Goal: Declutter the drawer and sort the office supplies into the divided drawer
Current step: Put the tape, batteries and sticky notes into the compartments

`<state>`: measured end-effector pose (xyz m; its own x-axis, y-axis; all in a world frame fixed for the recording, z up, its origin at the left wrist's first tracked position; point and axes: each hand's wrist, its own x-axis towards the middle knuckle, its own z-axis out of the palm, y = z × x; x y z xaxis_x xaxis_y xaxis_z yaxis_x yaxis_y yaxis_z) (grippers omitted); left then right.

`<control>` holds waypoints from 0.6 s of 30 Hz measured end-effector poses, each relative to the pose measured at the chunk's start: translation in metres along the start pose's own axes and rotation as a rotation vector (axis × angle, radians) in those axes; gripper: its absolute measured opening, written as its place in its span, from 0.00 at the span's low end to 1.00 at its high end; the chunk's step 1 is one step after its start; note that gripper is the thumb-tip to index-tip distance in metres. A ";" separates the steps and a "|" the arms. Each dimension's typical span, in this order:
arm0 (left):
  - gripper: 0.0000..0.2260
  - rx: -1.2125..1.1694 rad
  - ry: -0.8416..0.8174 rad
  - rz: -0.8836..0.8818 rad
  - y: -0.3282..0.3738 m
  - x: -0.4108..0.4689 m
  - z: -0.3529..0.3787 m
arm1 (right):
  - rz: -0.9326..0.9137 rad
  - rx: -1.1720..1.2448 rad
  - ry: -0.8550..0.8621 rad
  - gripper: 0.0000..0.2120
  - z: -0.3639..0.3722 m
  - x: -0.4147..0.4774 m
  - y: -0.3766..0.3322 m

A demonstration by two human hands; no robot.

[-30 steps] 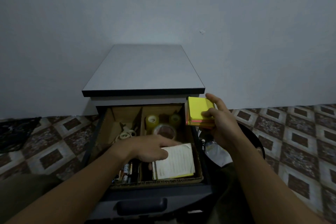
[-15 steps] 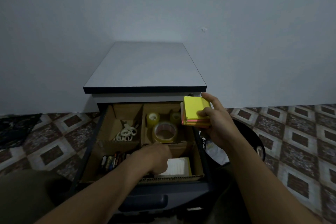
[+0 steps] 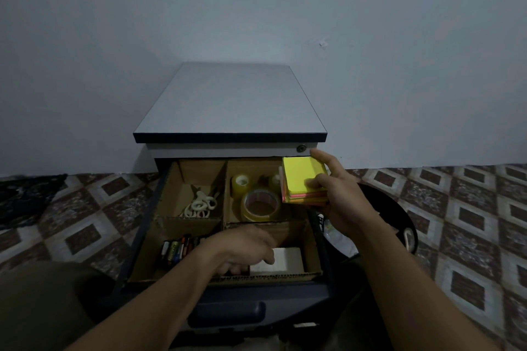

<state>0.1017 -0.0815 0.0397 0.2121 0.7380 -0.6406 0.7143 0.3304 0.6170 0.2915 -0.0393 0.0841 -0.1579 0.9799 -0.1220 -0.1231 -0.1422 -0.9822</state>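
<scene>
The open drawer (image 3: 315, 275) holds cardboard dividers that make four compartments. White-handled scissors (image 3: 201, 204) lie in the back left one. Tape rolls (image 3: 261, 205) sit in the back right one. Several pens and markers (image 3: 176, 249) lie at the front left. A white notepad (image 3: 285, 261) rests in the front right compartment, and my left hand (image 3: 245, 249) reaches down over its left part, fingers bent; what they touch is hidden. My right hand (image 3: 339, 194) holds a stack of yellow and pink sticky notes (image 3: 303, 179) above the drawer's right back corner.
The grey cabinet top (image 3: 228, 102) is bare and backs onto a plain wall. A dark round bin (image 3: 396, 225) stands on the patterned tile floor right of the cabinet. A black bag (image 3: 20, 196) lies at the far left. My knee (image 3: 42, 302) is at the lower left.
My left hand pushed the white notepad down into the front right compartment and drew back toward me. My right hand kept the sticky notes almost still.
</scene>
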 end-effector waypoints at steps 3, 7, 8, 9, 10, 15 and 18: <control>0.14 0.089 0.017 -0.038 0.003 0.003 0.004 | -0.001 0.001 -0.018 0.27 0.000 -0.002 0.000; 0.14 -0.037 0.044 -0.078 0.002 0.004 0.000 | -0.006 -0.023 -0.066 0.28 -0.003 -0.001 0.000; 0.14 -0.070 0.041 -0.084 0.001 0.003 -0.002 | -0.006 -0.039 -0.083 0.28 -0.004 -0.001 0.000; 0.14 -0.099 0.035 -0.086 0.002 0.001 -0.003 | -0.007 -0.073 -0.109 0.28 -0.005 -0.001 0.000; 0.13 -0.113 0.037 -0.077 0.002 -0.002 -0.004 | -0.009 -0.120 -0.144 0.29 -0.005 -0.002 -0.001; 0.09 -0.112 0.183 0.100 0.005 -0.025 -0.030 | 0.046 -0.374 -0.364 0.36 -0.008 -0.002 -0.007; 0.09 -0.161 0.253 0.188 -0.003 -0.042 -0.053 | 0.109 -0.518 -0.461 0.31 -0.007 0.000 -0.007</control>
<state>0.0558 -0.0825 0.0889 0.1430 0.9105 -0.3881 0.5598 0.2490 0.7903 0.2995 -0.0370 0.0901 -0.5563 0.7882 -0.2634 0.3815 -0.0394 -0.9235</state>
